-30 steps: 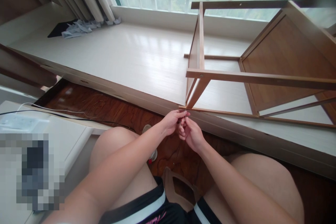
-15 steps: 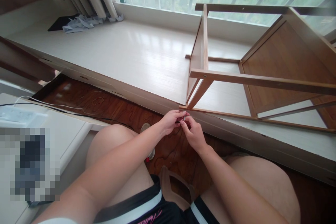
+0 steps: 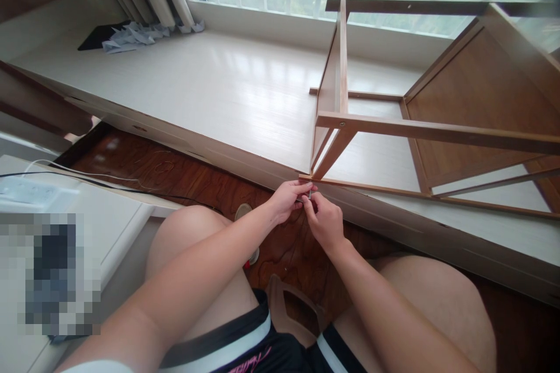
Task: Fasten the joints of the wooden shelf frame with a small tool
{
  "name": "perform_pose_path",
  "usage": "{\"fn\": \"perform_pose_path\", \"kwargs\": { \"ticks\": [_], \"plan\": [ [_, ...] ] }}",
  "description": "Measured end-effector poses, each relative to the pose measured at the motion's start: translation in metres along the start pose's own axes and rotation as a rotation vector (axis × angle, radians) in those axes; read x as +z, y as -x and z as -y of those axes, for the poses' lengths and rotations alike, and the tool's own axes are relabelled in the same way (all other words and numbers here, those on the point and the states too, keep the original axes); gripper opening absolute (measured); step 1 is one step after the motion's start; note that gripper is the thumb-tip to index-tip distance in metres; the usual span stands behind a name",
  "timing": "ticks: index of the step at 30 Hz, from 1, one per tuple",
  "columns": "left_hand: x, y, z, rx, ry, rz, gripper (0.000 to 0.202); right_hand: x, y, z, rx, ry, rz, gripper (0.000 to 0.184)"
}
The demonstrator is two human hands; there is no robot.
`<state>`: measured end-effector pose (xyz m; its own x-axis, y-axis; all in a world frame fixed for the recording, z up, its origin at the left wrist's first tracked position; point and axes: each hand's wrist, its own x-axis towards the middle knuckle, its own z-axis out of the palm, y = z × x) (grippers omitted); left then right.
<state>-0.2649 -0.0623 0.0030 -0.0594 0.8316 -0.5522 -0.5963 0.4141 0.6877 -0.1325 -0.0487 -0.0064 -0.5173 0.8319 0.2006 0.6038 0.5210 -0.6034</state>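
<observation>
My left hand (image 3: 286, 200) and my right hand (image 3: 326, 220) meet just below the near corner of a wooden frame (image 3: 394, 128), a brown rack lying on its side. Between the fingertips of both shows a small, thin silver screw (image 3: 310, 193), roughly upright. My right thumb and finger pinch it from below. The fingers of my left hand are closed around its upper part, and a thin dark sliver shows under them, too small to name. A screw head sits in the frame's front bar.
The frame rests on a white window ledge (image 3: 196, 93) with paper scraps (image 3: 135, 37) and a curtain at its far left. A white table (image 3: 118, 210) with cables and a power strip (image 3: 35, 189) stands left. Below are a wooden floor and the stool between my legs.
Both hands have shifted slightly, the right one a little to the right and down, and the screw looks more upright. The frame stays on the ledge.
</observation>
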Motion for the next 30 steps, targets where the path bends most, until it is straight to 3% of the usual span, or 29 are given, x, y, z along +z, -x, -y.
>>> {"fn": "perform_pose_path", "kwargs": {
  "ticks": [6, 17, 22, 26, 30],
  "plan": [
    [0.0013, -0.001, -0.0009, 0.017, 0.006, -0.019, 0.028, 0.0006, -0.0019, 0.0062, -0.004, 0.222, -0.046, 0.034],
    [0.0001, -0.0043, -0.0014, 0.031, 0.046, -0.024, 0.026, 0.0078, -0.0084, 0.003, -0.034, 0.251, -0.1, 0.033],
    [-0.0008, -0.0062, -0.0007, 0.054, 0.04, -0.034, 0.026, 0.0074, -0.0084, 0.007, 0.026, 0.215, -0.051, 0.03],
    [-0.001, -0.0063, -0.0013, 0.069, 0.031, -0.043, 0.025, 0.0029, -0.0073, 0.0049, 0.084, 0.03, -0.014, 0.033],
    [0.0022, -0.005, -0.0041, 0.071, 0.03, -0.076, 0.022, 0.0038, -0.0092, -0.0003, 0.168, -0.52, 0.044, 0.032]
  ]
}}
